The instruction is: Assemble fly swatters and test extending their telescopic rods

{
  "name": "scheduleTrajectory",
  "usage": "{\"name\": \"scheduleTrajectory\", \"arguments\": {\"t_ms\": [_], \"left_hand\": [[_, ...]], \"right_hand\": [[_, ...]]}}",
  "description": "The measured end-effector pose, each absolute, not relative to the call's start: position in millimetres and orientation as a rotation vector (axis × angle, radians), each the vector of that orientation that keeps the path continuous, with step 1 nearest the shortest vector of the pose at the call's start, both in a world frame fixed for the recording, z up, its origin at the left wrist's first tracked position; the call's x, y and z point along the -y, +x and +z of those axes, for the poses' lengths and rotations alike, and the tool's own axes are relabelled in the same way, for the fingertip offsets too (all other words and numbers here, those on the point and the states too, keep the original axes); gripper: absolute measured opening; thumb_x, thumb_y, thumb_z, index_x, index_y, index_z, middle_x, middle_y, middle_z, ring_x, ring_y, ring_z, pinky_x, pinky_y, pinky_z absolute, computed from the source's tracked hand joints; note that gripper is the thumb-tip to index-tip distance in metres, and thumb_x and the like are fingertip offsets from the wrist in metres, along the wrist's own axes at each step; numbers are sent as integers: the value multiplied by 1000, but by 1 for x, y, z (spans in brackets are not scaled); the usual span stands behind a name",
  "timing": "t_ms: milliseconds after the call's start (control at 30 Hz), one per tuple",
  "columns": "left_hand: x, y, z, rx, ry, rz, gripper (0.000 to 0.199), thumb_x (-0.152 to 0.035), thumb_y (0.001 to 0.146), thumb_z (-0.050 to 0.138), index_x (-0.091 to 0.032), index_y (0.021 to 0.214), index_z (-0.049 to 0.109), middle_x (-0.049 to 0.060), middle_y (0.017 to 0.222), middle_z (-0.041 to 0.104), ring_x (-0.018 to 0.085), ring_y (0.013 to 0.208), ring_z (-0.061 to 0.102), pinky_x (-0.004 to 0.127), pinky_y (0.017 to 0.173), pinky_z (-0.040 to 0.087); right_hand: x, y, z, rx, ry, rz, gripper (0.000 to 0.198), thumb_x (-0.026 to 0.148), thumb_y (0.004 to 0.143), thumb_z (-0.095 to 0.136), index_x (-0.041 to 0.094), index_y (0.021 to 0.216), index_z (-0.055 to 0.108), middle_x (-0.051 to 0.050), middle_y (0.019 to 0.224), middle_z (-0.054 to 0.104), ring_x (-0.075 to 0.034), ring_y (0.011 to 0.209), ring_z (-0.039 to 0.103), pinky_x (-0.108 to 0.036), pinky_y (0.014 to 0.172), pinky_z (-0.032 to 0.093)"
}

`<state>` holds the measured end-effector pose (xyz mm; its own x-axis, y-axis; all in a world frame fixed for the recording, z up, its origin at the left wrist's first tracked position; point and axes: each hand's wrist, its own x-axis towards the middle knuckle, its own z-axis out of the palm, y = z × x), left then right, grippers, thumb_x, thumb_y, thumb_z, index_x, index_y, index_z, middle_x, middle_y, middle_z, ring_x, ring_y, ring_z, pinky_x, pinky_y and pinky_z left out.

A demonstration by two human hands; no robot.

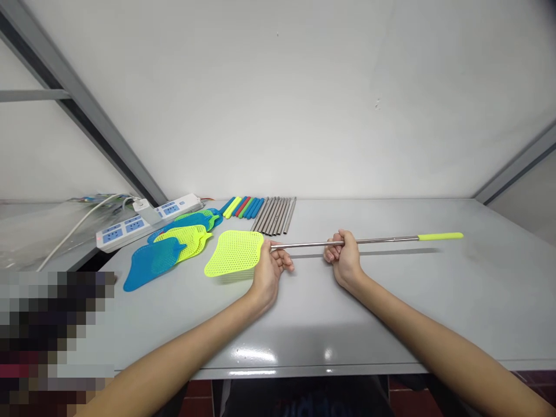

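A yellow-green fly swatter (234,253) with a long metal telescopic rod is held level just above the table. My left hand (270,269) grips it where the perforated head meets the rod, its thumb on the joint and the other fingers loosely curled. Around the middle of the rod, my right hand (343,255) is closed. The swatter's yellow-green handle (441,236) points to the right. To the left lie loose swatter heads, a blue one (154,262) in front and a yellow-green one (186,240) behind it.
Several metal rods (273,215) lie in a row at the back of the grey table (391,324). Beside them are several coloured handle grips (243,207). A white power strip (147,221) with a plug and cable stands at the back left, near clear plastic wrapping (47,229).
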<state>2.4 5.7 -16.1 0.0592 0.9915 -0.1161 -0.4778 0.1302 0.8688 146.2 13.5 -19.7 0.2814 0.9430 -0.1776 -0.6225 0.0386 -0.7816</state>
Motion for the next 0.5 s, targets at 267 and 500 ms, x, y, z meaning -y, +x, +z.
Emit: {"name": "scheduleTrajectory", "arguments": {"t_ms": [267,500], "left_hand": [[-25,-13,0,-751,504,1452,13,-21,70,44,-14,76,53,2,73,55,12,69,55,24,61,42],[-39,-28,10,-759,232,1553,23,-28,76,36,-13,75,53,2,63,53,12,61,55,29,61,44]], "right_hand": [[-19,153,-11,350,-841,1356,13,23,68,47,16,57,46,2,53,46,-8,45,45,-21,42,38],[-29,172,-4,20,-536,1523,27,15,79,26,18,53,33,3,47,37,-8,44,43,-27,53,43]]}}
